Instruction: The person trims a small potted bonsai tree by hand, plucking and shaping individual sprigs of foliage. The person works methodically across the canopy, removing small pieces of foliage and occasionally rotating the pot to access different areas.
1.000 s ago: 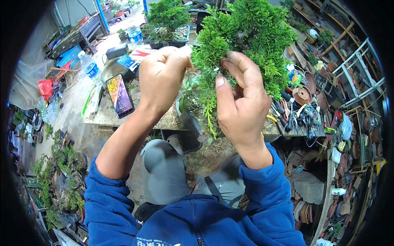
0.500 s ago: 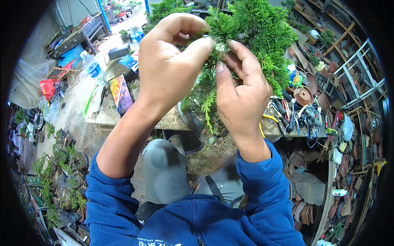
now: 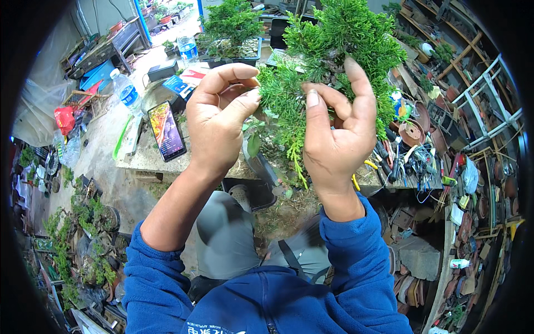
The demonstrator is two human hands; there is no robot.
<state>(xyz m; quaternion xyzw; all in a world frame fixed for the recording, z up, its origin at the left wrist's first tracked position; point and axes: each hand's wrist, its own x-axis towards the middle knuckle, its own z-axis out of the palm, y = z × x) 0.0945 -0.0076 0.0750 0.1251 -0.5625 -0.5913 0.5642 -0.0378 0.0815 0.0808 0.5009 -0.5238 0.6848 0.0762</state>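
Note:
A bushy juniper bonsai (image 3: pixel 356 36) with bright green scaly foliage fills the upper middle. My right hand (image 3: pixel 342 131) is at its near side, thumb and one finger closed on a juniper sprig (image 3: pixel 286 100), another finger raised against the foliage. My left hand (image 3: pixel 217 119) is left of that sprig, its fingers curled and thumb drawn in toward them; whatever may lie between the tips is hidden. A yellowish shoot (image 3: pixel 296 158) hangs below the sprig, between my wrists. Branches and trunk are mostly covered by foliage and hands.
On the worktable (image 3: pixel 133 158) lie a lit phone (image 3: pixel 166 131), a water bottle (image 3: pixel 127 92) and, to the right, a heap of hand tools (image 3: pixel 409 158). Another potted bonsai (image 3: pixel 232 25) stands behind. Shelves of pots (image 3: pixel 484 200) and a metal ladder (image 3: pixel 489 94) line the right side.
My left hand has moved down and left, out of the foliage. My right hand has shifted slightly right and down, raising one finger. The sprig between them now shows more fully.

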